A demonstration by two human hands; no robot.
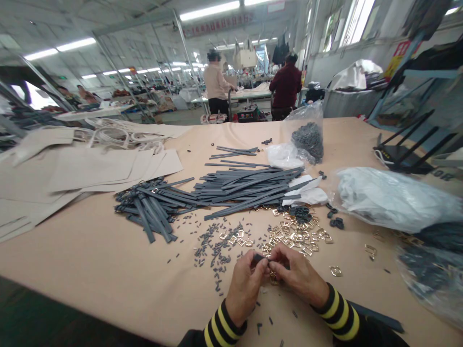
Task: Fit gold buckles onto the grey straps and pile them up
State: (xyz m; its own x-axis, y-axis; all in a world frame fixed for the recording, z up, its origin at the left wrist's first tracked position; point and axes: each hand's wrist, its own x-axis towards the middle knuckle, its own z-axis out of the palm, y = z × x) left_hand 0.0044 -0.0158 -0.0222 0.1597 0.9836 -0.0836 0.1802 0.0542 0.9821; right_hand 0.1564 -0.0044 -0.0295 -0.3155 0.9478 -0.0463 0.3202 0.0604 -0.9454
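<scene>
Strap point(258, 259) pinched where left hand point(244, 289) and right hand point(299, 275) meet, gold buckle point(274, 278) just below.
Viewing remotely, with that meeting point as clock centre, I record the left thumb and fingers closed on the dark, flat strap, and the right thumb and fingers pinched together at its end; I cannot tell whether the buckle is threaded on. At 1 o'clock I log a loose heap of shiny metal buckles point(289, 236), rectangular frames; towards 11, a stack of long, matte grey strips point(246, 185); at 10, scattered short grey pieces point(217, 250) and, farther out, smooth, stiff-looking beige panels point(94, 168). At 2 lies a wrinkled, translucent plastic bag point(394, 197). Smooth tan covering point(137, 274) lies beneath.
</scene>
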